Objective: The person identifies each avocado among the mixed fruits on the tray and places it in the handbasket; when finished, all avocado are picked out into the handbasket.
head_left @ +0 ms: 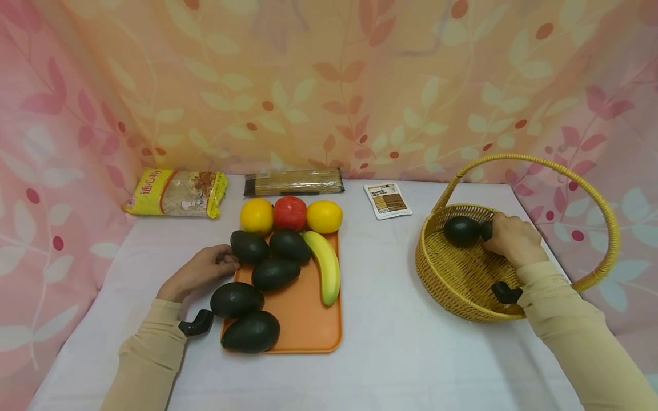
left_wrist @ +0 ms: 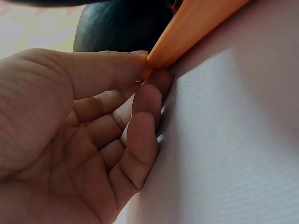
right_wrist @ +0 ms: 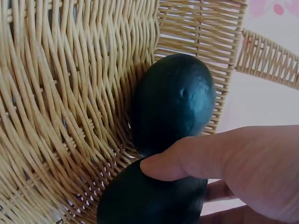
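My right hand (head_left: 514,240) is inside the wicker basket (head_left: 429,274) and grips a dark avocado (right_wrist: 154,196), thumb across its top. A second avocado (right_wrist: 175,102) lies against it by the basket wall. At the other side, my left hand (head_left: 205,267) pinches the left rim of the orange tray (left_wrist: 182,35), with thumb above and fingertips at the edge near the cloth. Several avocados (head_left: 276,274) lie on the tray's left part, beside a banana (head_left: 325,268). A red fruit (head_left: 290,213) sits between two yellow fruits (head_left: 257,216) at the tray's far end.
Along the back of the white-covered table lie a yellow food bag (head_left: 177,193), a flat pack of noodle-like sticks (head_left: 294,181) and a small white packet (head_left: 388,200). The basket's tall handle (head_left: 591,194) arches over its right side. Patterned curtains (head_left: 329,85) enclose the table.
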`<action>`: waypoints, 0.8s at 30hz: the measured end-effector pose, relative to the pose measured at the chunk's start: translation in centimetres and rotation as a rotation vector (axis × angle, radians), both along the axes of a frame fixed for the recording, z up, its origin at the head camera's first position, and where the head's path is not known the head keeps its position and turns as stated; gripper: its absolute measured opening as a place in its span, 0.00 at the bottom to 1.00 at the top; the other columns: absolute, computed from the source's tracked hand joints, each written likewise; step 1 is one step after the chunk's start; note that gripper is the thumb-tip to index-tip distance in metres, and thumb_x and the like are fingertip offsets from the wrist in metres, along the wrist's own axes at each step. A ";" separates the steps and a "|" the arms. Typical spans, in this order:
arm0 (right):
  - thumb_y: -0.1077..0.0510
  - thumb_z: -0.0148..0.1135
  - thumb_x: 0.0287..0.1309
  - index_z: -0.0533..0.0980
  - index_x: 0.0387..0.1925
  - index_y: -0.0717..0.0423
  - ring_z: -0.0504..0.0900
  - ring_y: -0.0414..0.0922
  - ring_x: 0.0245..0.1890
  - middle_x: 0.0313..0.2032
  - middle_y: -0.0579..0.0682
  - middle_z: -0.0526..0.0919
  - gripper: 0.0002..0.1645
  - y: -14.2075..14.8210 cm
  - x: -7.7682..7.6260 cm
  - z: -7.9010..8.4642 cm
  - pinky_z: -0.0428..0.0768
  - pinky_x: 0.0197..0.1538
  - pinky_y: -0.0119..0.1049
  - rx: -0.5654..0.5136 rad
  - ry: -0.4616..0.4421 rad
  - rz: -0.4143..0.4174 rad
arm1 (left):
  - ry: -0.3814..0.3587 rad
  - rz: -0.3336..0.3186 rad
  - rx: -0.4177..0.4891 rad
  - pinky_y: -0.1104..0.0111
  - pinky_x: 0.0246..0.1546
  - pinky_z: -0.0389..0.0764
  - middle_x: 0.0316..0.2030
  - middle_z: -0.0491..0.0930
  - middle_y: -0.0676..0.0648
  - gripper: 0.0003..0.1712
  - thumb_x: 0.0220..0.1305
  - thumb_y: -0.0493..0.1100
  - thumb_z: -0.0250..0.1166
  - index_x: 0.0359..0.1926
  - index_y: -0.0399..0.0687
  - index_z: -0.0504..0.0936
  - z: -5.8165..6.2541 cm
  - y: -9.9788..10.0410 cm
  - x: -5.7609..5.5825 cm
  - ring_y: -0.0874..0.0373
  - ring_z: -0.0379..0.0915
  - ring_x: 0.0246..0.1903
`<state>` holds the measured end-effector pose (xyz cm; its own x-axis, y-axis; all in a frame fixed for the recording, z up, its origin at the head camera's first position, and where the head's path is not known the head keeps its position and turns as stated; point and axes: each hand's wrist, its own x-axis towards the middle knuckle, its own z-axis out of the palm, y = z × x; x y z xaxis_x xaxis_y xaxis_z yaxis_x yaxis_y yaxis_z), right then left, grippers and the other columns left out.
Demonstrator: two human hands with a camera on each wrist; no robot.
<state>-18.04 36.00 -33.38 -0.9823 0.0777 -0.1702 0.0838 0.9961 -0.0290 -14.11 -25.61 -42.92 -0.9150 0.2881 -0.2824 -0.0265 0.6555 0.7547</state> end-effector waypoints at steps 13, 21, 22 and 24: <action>0.55 0.62 0.47 0.72 0.46 0.79 0.76 0.75 0.40 0.42 0.85 0.71 0.31 0.1 -1.2 -0.6 0.77 0.34 0.64 0.002 -0.067 -0.005 | 0.000 -0.003 0.004 0.66 0.44 0.73 0.39 0.82 0.43 0.16 0.66 0.42 0.60 0.51 0.38 0.76 0.0 0.0 0.1 0.55 0.73 0.39; 0.48 0.69 0.49 0.73 0.47 0.74 0.76 0.76 0.40 0.44 0.81 0.74 0.34 0.1 -1.1 -0.8 0.75 0.33 0.63 0.028 -0.074 -0.008 | -0.010 0.007 0.009 0.65 0.43 0.73 0.38 0.81 0.44 0.15 0.66 0.42 0.60 0.50 0.39 0.77 -0.3 0.0 -0.1 0.54 0.73 0.38; 0.48 0.70 0.49 0.73 0.47 0.73 0.76 0.76 0.39 0.44 0.81 0.74 0.34 0.1 -1.1 -0.8 0.75 0.33 0.63 0.030 -0.072 -0.004 | -0.010 0.008 0.010 0.66 0.43 0.73 0.38 0.81 0.44 0.15 0.66 0.42 0.60 0.50 0.39 0.77 -0.3 0.0 -0.1 0.54 0.73 0.38; 0.48 0.70 0.48 0.73 0.47 0.73 0.76 0.76 0.39 0.44 0.80 0.74 0.35 0.0 -1.1 -0.8 0.75 0.33 0.64 0.037 -0.063 0.003 | -0.014 0.011 0.009 0.66 0.43 0.73 0.38 0.81 0.44 0.15 0.65 0.42 0.60 0.50 0.38 0.77 -0.3 0.0 -0.1 0.54 0.72 0.38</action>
<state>-19.19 35.98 -34.20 -0.9699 0.0824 -0.2291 0.0817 0.9966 0.0126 -14.24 -25.64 -43.27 -0.9139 0.2809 -0.2930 -0.0445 0.6481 0.7603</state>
